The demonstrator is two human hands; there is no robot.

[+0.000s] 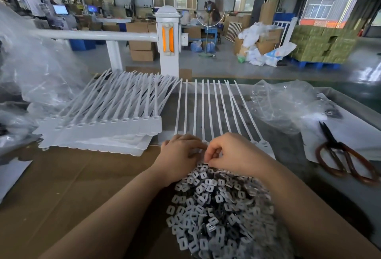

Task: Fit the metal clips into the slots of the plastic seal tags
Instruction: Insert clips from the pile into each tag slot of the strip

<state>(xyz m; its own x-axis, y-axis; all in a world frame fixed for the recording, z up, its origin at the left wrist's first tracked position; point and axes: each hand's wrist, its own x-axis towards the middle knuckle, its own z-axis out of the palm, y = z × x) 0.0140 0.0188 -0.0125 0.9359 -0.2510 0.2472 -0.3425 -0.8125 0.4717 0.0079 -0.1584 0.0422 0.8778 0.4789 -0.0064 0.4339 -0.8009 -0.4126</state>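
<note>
At lower centre of the frame, both forearms reach inward over a heap of metal clips (218, 207). The left hand (179, 155) lies knuckles-up, fingers curled onto the heads of the plastic seal tags (206, 110), which fan toward upper centre. The right hand (231, 151) bends at the wrist, thumb and fingertips pinched together; what they pinch is too small to tell.

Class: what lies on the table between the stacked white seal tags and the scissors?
In the head view, a row of white plastic seal tags lies side by side, then crumpled clear plastic bag.
</note>
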